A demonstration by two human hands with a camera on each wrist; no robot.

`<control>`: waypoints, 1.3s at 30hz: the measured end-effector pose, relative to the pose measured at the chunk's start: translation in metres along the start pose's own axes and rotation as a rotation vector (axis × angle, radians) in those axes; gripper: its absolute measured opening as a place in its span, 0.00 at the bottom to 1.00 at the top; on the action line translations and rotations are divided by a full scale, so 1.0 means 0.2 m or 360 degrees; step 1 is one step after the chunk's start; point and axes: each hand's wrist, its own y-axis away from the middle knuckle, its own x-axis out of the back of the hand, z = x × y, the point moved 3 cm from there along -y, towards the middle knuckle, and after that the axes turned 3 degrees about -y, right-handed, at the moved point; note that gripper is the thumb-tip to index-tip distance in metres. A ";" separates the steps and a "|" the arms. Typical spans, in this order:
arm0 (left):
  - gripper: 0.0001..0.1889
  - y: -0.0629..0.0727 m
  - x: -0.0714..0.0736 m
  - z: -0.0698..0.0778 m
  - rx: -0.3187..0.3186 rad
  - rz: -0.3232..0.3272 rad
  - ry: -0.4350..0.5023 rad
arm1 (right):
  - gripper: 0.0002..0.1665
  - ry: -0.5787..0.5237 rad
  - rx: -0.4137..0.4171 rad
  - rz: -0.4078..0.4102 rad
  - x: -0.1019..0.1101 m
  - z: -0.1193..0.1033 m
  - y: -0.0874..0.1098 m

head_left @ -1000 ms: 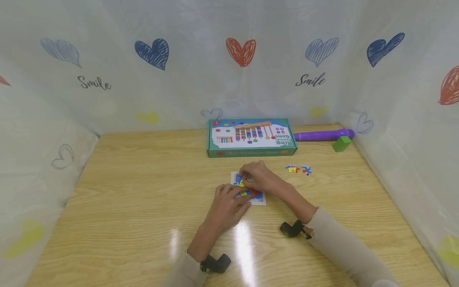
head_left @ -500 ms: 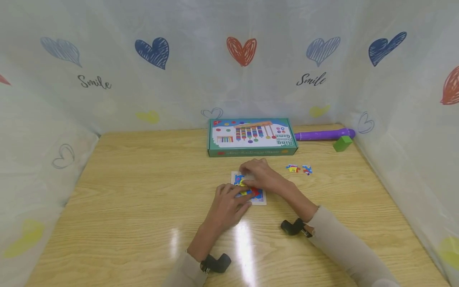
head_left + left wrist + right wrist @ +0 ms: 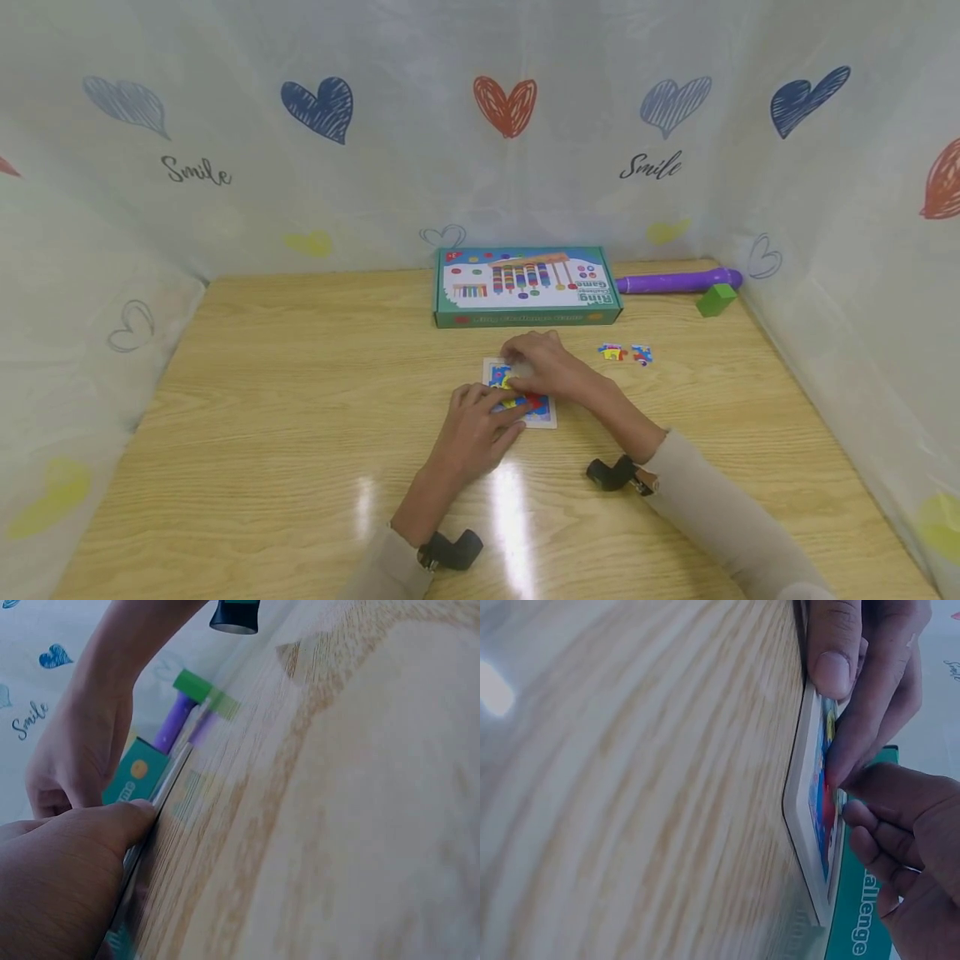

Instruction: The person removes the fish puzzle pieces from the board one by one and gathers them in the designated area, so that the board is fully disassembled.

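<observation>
In the head view, a small jigsaw puzzle in a pale tray [image 3: 551, 421] lies mid-table, its picture blue, yellow and red. My left hand [image 3: 474, 429] rests on the tray's near left part, fingers stretched over the picture. The left thumb [image 3: 832, 671] lies at the tray's edge in the right wrist view. From the far right, my right hand [image 3: 543, 365] bends over the puzzle with curled fingers and thumb, pinching a puzzle piece that the fingers mostly hide. Two loose puzzle pieces [image 3: 612, 353] lie on the table to the right of that hand.
Behind the puzzle lies a green Ring Challenge Game box [image 3: 528, 287]. A purple stick [image 3: 667, 282] extends to its right, with a green block [image 3: 716, 300] in front. A printed curtain [image 3: 405, 183] encloses the table's back and sides.
My right hand has shifted very slightly away from me over the puzzle, its fingers still curled. The left hand and the loose pieces stay where they were.
</observation>
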 end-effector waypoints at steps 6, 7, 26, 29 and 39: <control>0.15 0.00 0.00 0.00 0.0006 0.0016 0.0009 | 0.22 -0.0025 -0.0001 -0.0035 -0.01 -0.01 -0.01; 0.15 0.00 0.00 0.00 0.0007 0.0020 0.0014 | 0.23 -0.0027 -0.0009 -0.0034 -0.01 -0.01 -0.01; 0.14 0.00 0.00 0.00 -0.0025 0.0086 0.0087 | 0.26 -0.0022 -0.0044 0.0048 0.06 0.02 0.02; 0.14 0.00 0.00 0.00 -0.0022 0.0080 0.0115 | 0.26 -0.0032 -0.0049 0.0060 0.07 0.03 0.03; 0.14 0.00 -0.01 0.00 -0.0016 0.0092 0.0130 | 0.26 0.0002 -0.0079 0.0104 0.11 0.07 0.06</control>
